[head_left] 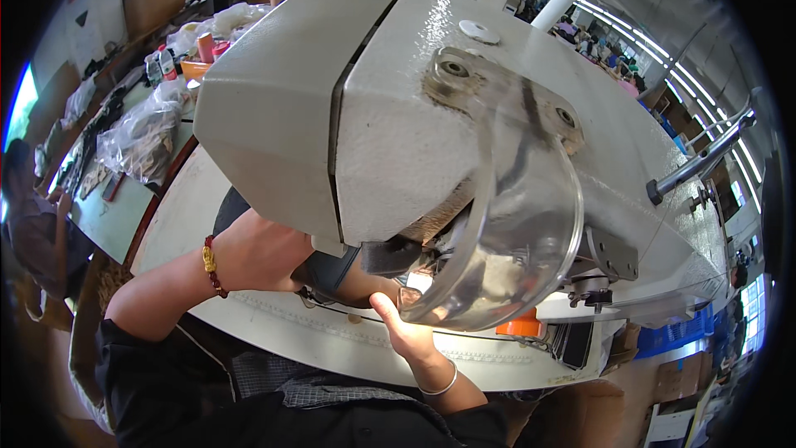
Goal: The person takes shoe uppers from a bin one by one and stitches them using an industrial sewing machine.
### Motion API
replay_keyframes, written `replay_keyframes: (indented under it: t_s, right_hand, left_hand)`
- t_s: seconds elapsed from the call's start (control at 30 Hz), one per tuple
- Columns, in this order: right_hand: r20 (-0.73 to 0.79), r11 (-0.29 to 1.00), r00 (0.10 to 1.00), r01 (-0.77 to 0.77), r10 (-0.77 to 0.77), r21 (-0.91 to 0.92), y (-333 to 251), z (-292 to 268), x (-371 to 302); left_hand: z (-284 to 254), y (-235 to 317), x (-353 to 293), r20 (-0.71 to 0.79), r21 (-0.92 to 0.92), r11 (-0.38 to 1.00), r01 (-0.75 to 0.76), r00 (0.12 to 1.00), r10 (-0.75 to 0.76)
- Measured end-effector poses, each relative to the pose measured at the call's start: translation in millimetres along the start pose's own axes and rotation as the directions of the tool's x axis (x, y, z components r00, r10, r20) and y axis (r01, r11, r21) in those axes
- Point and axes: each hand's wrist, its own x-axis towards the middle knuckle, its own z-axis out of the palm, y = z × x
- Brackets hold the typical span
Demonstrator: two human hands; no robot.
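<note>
A large pale sewing machine head (406,116) fills the middle of the view. My left hand (265,253), with a beaded bracelet at the wrist, reaches in beside it over a dark piece of material (329,270). The machine hides its fingertips, so its grip does not show. A brown piece (365,284) lies beside the dark one, under the head. My right hand (406,336), wearing a bangle, is at the lower rim of a curved clear guard (531,224). Its thumb is stretched upward, apart from the fingers, which are partly behind the guard. The needle area is mostly hidden.
The pale machine table (290,313) has a ruler strip along its near edge. An orange object (522,325) sits right of the guard. Plastic bags (145,137) and bottles (166,62) crowd a left table. A blue crate (676,332) stands at right. Other people are farther off.
</note>
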Motion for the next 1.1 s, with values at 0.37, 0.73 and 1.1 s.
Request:
replay_keyframes:
  t_s: [0.37, 0.73, 1.1]
  right_hand:
    - [0.226, 0.729, 0.968, -0.231, 0.106, 0.644, -6, -10, -5]
    - [0.315, 0.977, 0.931, 0.136, -0.183, 0.163, 40, -21, -3]
    - [0.341, 0.857, 0.940, 0.173, 0.003, -0.486, 13, -15, -6]
  left_hand:
    - [-9, -5, 1, -0.114, 0.139, 0.988, -0.062, 0.990, 0.078]
    - [-7, -31, 15, -0.139, 0.096, 0.992, -0.080, 0.986, 0.093]
    - [0, -53, 28, -0.254, 0.133, 0.991, -0.036, 0.965, 0.069]
